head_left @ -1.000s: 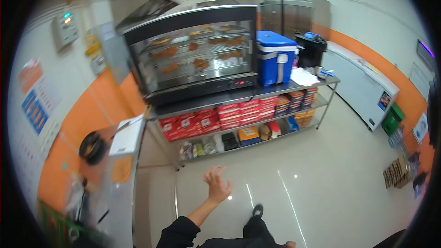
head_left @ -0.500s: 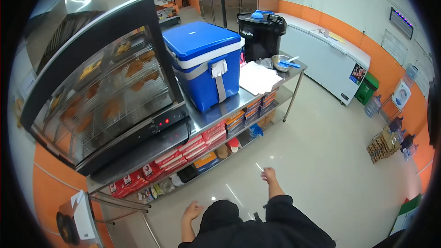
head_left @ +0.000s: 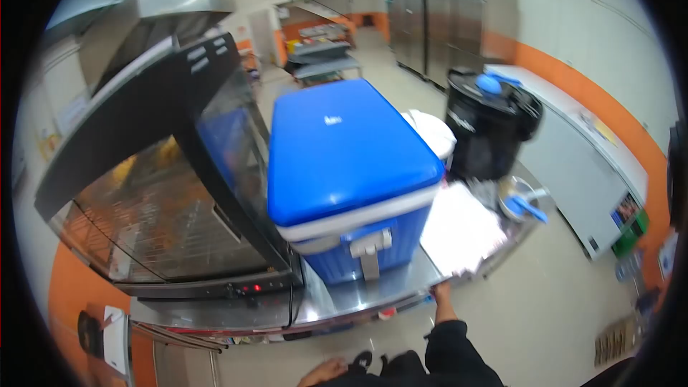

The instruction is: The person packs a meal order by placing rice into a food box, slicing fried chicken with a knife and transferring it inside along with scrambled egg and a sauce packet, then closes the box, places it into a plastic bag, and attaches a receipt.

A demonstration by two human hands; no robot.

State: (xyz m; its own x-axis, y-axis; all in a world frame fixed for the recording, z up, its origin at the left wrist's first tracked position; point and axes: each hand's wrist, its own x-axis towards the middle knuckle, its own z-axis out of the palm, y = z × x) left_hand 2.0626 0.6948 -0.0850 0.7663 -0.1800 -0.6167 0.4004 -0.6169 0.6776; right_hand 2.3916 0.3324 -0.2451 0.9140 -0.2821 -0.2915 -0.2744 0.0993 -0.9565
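My right hand (head_left: 442,292) is at the front edge of the steel table (head_left: 344,299), just below the white papers (head_left: 462,229); its fingers are mostly hidden by blur and the edge. Low in the view, my left hand (head_left: 326,371) hangs near my body, blurred, its fingers not clear. A blue cooler box (head_left: 344,150) with a white latch stands on the table, its lid closed. To its left is a glass warming cabinet (head_left: 165,222) with red lit digits. A metal bowl (head_left: 514,199) with a blue utensil lies right of the papers.
Behind the papers stand a large black pot (head_left: 491,125) and a white container (head_left: 432,132). A white chest freezer (head_left: 580,172) and a green bin (head_left: 632,235) are at the right. Steel refrigerators (head_left: 448,29) stand at the back. A small side table (head_left: 116,340) is lower left.
The cooler and table now appear much closer. My right hand has come up to the table edge by the papers, while my left hand has dropped lower in the view.
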